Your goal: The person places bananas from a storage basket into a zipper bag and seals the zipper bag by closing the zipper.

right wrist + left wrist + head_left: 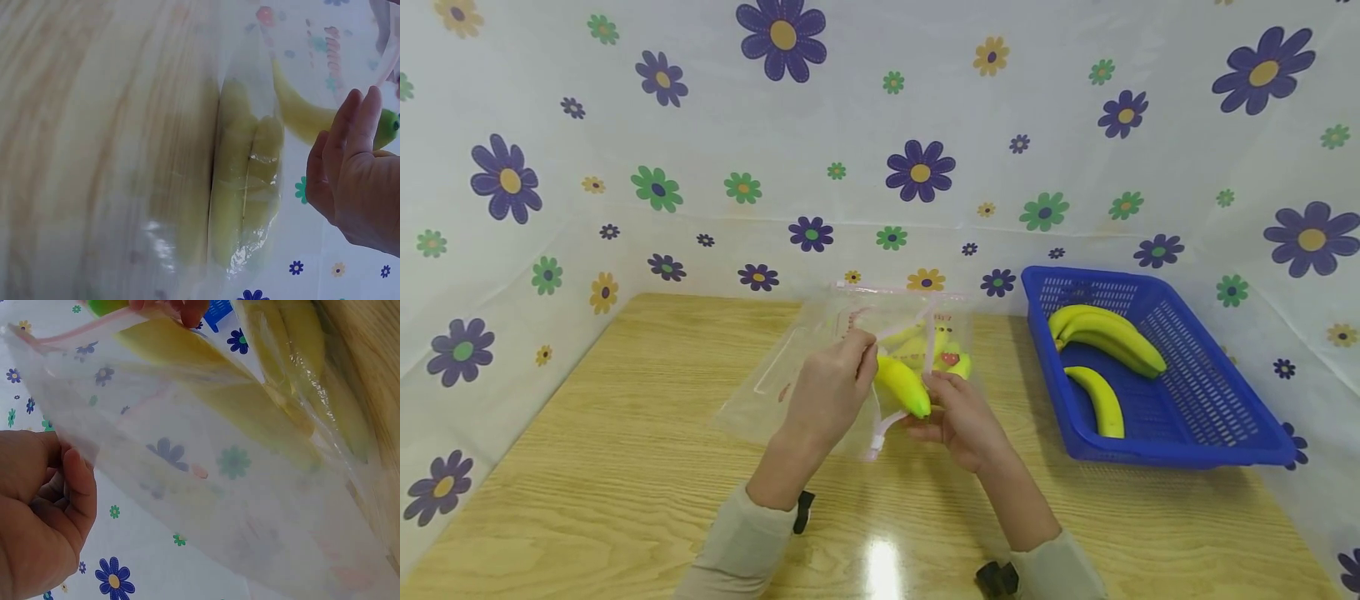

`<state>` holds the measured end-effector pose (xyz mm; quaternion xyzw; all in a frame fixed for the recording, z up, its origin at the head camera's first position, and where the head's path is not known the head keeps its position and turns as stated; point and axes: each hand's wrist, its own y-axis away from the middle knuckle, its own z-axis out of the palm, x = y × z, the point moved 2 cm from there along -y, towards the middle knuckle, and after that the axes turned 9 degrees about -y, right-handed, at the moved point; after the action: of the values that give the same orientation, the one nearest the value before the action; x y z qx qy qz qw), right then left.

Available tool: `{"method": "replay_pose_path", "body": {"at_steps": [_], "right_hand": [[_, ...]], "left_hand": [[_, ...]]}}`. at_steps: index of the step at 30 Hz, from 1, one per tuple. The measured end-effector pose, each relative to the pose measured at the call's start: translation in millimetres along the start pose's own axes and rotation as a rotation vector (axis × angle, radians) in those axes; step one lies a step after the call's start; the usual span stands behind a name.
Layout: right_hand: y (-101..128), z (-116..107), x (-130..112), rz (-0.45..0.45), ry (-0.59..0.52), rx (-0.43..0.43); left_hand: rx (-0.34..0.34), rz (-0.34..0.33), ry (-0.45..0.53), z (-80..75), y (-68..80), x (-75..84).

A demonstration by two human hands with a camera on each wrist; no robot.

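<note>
Two hands hold a clear zip bag (850,367) up over the wooden table (625,467), its pink-edged mouth spread so fruit can pass through. The left hand (831,392) pinches one side of the opening; the right hand (958,417) grips the other lip beside a banana (904,385) poking half out. Further right, a blue basket (1210,417) keeps three more bananas (1108,342) within reach

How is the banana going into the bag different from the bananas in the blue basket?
The banana at the bag's mouth is held between the left hand and right hand, half inside the clear zip bag. The basket bananas lie untouched in the blue basket. All are yellow.
</note>
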<state>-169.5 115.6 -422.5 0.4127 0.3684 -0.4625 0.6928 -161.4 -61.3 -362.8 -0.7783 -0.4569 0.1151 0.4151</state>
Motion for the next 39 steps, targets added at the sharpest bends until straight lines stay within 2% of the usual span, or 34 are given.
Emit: {"method": "replay_pose_path", "body": {"at_steps": [8,13,22,33,39], "right_hand": [[5,-6,-10,-0.018,-0.051,-0.105],[5,-7,-13,-0.023,-0.082,-0.136],[9,-4,-17,-0.026,-0.089,-0.141],[9,-7,-15,-0.034,-0.071,-0.155],[10,-11,-13,-0.043,-0.030,-0.129]], "left_hand": [[0.006,-0.015,0.005,-1.3,-1.8,-1.6],[0.025,-0.010,0.010,-1.9,-2.3,-1.2],[0.057,-0.003,0.006,-2.3,-1.9,-2.2],[0.099,-0.038,0.020,-6.0,-2.4,-7.2],[0.114,-0.047,0.026,-6.8,-2.7,-10.4]]}}
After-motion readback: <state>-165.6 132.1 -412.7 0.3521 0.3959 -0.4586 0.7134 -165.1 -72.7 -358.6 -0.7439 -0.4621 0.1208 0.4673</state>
